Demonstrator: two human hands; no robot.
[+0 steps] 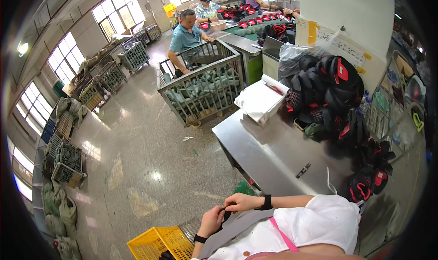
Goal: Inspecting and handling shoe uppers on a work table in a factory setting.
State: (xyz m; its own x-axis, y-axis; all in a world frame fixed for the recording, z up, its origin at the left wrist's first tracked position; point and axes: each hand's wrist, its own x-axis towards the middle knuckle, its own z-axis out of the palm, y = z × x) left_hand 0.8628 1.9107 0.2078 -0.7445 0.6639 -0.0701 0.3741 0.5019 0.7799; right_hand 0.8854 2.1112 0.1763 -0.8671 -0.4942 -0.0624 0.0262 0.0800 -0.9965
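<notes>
In front of my body, my left hand [211, 221] and my right hand [242, 202] come together with bent, pinching fingers. Between them is a small black piece [226, 215], mostly covered by the fingers, so its kind does not show. Both wrists wear black bands. To the right stands a metal table [260, 146], with dark thread snips [303, 170] lying on it. Black and red shoe uppers [328, 86] are heaped along its far right side. Below my left hand sits a yellow plastic crate [157, 237] with dark items inside.
A barred metal cart [200, 102] filled with green shoe lasts stands beyond the table, a person in a teal shirt [185, 38] leaning over it. A white paper-topped box [262, 98] rests on the table's far edge. More carts [68, 162] line the left wall.
</notes>
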